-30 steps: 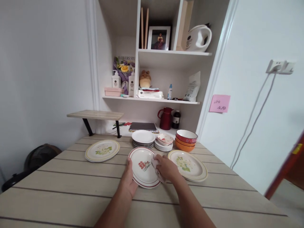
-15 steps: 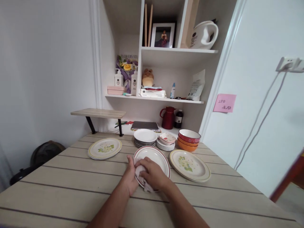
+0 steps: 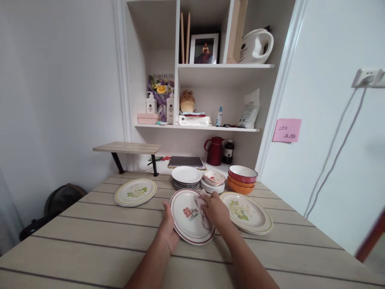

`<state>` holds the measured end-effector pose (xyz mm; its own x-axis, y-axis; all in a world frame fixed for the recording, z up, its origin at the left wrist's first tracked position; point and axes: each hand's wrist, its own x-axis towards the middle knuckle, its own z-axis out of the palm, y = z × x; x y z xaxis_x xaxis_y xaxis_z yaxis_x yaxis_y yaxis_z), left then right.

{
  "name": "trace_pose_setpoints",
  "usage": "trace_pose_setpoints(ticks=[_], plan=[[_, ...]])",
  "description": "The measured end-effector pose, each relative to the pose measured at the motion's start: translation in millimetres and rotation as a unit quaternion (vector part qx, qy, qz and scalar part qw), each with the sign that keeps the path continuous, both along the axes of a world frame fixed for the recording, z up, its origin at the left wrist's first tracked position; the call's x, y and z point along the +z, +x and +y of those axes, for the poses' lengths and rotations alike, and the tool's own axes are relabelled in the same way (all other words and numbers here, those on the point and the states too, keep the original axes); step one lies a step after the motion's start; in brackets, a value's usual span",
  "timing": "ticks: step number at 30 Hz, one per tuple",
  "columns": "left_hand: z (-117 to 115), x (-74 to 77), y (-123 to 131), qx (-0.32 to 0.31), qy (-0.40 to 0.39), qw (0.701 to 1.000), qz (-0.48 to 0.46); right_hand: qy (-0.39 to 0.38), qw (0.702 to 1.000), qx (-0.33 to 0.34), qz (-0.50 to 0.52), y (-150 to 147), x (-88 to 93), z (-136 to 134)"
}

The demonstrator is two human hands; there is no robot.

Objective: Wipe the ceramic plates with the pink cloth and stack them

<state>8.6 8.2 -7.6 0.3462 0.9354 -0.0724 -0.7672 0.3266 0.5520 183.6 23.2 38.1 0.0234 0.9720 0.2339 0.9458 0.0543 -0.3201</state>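
A white plate [image 3: 183,228] with a red rim and a red printed character is tilted toward me above the table. My left hand [image 3: 169,230] grips its left edge, thumb along the rim and fingers underneath, out of sight. In my right hand [image 3: 217,210] is a crumpled pale cloth [image 3: 202,200], pressed against the right part of the plate's face. Right of the plate, partly behind my right hand, lies a stack of oval plates [image 3: 255,214] with a green leaf print. Similar oval plates [image 3: 135,192] lie to the left.
Behind stand a stack of round plates [image 3: 186,175], small dishes [image 3: 214,177] on saucers, and stacked red and orange bowls [image 3: 242,180]. A small raised shelf [image 3: 128,147] is at the back left; a red thermos jug [image 3: 214,151] and dark bottle [image 3: 228,151] stand farther back.
My right hand and the cloth have moved from the plate's lower left to its right side. The red printed character is now uncovered. My left hand keeps its hold on the left edge.
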Motion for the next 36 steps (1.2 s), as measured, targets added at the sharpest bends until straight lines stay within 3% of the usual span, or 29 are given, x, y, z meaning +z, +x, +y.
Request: trace_pose_setpoints(ticks=[2,5,8,11,14,18,23,26,30,36], plan=[[-2.0,1.3,0.1,0.007,0.004,1.000,-0.015,-0.052,0.998,0.021,-0.010,4.5,2.9,-9.5],[-2.9,2.8,-1.0,-0.018,0.012,0.999,-0.042,-0.094,0.985,0.143,0.002,1.3,7.7,-27.2],[-1.6,3.5,-3.9,-0.061,0.028,0.996,-0.062,-0.094,0.950,0.291,0.064,-13.3,8.4,-40.1],[-0.6,3.9,-6.0,-0.077,0.033,0.995,-0.049,-0.068,0.931,0.337,0.124,-33.6,3.7,-39.5],[-1.0,4.8,-4.4,-0.075,0.030,0.997,-0.019,-0.006,0.939,0.302,0.163,-49.6,-2.0,-26.1],[-1.3,5.2,0.6,-0.059,0.028,0.998,-0.002,0.063,0.974,0.174,0.127,-53.1,-4.2,-4.0],[0.7,4.9,2.3,-0.086,0.046,0.995,-0.007,0.067,0.993,-0.006,0.097,-39.7,-4.0,9.0],[0.7,5.9,0.9,-0.094,0.046,0.994,-0.007,0.060,0.994,-0.039,0.088,-39.9,-5.3,9.3],[-2.9,8.6,-1.8,-0.093,0.037,0.995,-0.005,0.051,0.990,0.102,0.079,-54.5,-4.9,2.1],[-4.7,8.3,-6.0,-0.034,-0.023,0.998,0.037,-0.001,0.941,0.317,0.119,-63.4,3.3,-20.6]])
